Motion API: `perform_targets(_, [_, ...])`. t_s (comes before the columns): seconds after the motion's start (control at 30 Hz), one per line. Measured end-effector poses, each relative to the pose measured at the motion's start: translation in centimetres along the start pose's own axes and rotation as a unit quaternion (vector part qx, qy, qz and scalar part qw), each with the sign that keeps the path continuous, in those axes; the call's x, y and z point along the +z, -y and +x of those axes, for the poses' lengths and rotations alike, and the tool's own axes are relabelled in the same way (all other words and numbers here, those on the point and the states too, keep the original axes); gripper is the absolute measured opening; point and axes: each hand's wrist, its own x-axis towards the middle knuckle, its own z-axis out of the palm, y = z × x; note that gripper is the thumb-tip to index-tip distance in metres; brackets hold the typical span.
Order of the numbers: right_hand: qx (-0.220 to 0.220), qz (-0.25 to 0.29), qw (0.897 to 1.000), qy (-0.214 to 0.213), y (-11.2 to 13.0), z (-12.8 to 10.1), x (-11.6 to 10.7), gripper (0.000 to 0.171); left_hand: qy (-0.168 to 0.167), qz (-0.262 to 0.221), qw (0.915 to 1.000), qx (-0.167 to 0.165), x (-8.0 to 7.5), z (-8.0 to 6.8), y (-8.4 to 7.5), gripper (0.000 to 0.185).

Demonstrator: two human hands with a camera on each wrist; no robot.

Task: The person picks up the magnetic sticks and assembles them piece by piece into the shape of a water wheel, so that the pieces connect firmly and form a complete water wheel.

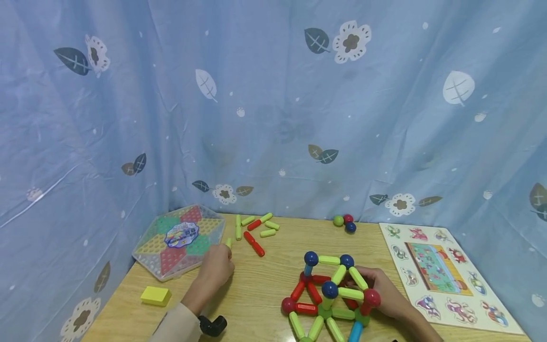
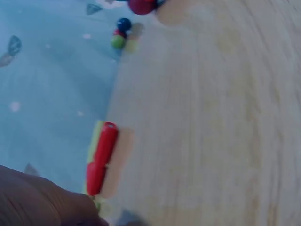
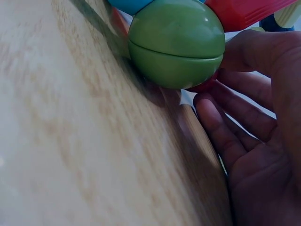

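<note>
A frame of magnetic rods and balls point(image 1: 325, 311) stands on the table, built of red, yellow-green and blue rods with blue, red and green balls at the joints. On its right side my right hand point(image 1: 382, 292) grips it, the fingertips partly hidden behind the rods. The right wrist view shows a green ball point(image 3: 176, 44) close to the thumb, with curled fingers around a red part. Away to the left, my left hand point(image 1: 217, 263) pinches a yellow-green magnetic rod point(image 1: 229, 243), whose end pokes out past the fingers.
Loose red rods point(image 1: 254, 244) and several yellow-green rods point(image 1: 268, 233) lie beyond the left hand. Three balls point(image 1: 350, 227) sit by the curtain. A hexagonal board point(image 1: 147, 251) and yellow block point(image 1: 155, 296) are left; a picture puzzle board point(image 1: 395, 242) lies right.
</note>
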Motion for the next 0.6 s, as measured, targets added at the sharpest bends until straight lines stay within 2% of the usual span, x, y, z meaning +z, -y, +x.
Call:
perform_targets(0.07, [0.001, -0.006, 1.0, 0.0, 0.0, 0.0, 0.0, 0.039, 0.01, -0.015, 0.9997, -0.014, -0.6, -0.2, -0.2, 0.032])
perform_targets(0.13, [0.004, -0.012, 1.0, -0.001, 0.0, 0.1, 0.1, 0.036, 0.011, -0.039, 0.9988, -0.029, -1.4, -0.5, -1.1, 0.014])
perform_targets(0.17, [0.004, -0.015, 1.0, -0.002, 0.1, 0.1, 0.1, 0.034, 0.013, -0.065, 0.9972, -0.036, -1.7, -0.6, -1.5, 0.01])
perform_targets(0.2, [0.004, -0.018, 1.0, -0.003, 0.1, 0.1, 0.1, 0.032, 0.019, -0.105, 0.9932, -0.048, -1.8, -0.7, -2.0, 0.013])
perform_targets(0.23, [0.004, -0.02, 1.0, -0.005, 0.1, 0.1, 0.1, 0.03, 0.025, -0.155, 0.9858, -0.059, -1.8, -0.7, -2.6, 0.019])
perform_targets(0.27, [0.001, -0.022, 1.0, -0.005, 0.1, 0.2, 0.1, 0.029, 0.033, -0.214, 0.9737, -0.07, -1.7, -0.8, -3.3, 0.026])
perform_targets(0.3, [-0.002, -0.021, 1.0, -0.005, 0.1, 0.2, 0.1, 0.029, 0.047, -0.277, 0.9561, -0.083, -1.5, -1.0, -4.0, 0.028])
perform_targets(0.33, [-0.007, -0.02, 1.0, -0.005, 0.0, 0.2, 0.1, 0.028, 0.064, -0.347, 0.9298, -0.103, -1.3, -1.1, -4.9, 0.031])
perform_targets(0.4, [-0.017, -0.016, 1.0, -0.005, 0.0, 0.3, 0.1, 0.028, 0.099, -0.462, 0.8712, -0.134, -0.6, -1.4, -6.6, 0.037])
perform_targets(0.47, [-0.027, -0.014, 1.0, -0.004, -0.2, 0.3, 0.1, 0.028, 0.126, -0.543, 0.8147, -0.162, 0.2, -1.9, -8.5, 0.041])
perform_targets(0.5, [-0.032, -0.014, 0.999, -0.003, -0.3, 0.3, 0.1, 0.028, 0.135, -0.573, 0.7892, -0.174, 0.6, -2.2, -9.5, 0.043])
perform_targets(0.53, [-0.035, -0.013, 0.999, -0.003, -0.3, 0.3, 0.1, 0.027, 0.141, -0.595, 0.7687, -0.187, 1.0, -2.5, -10.4, 0.044])
perform_targets(0.6, [-0.039, -0.012, 0.999, -0.001, -0.4, 0.3, 0.1, 0.026, 0.145, -0.624, 0.7394, -0.206, 1.8, -3.0, -12.3, 0.047])
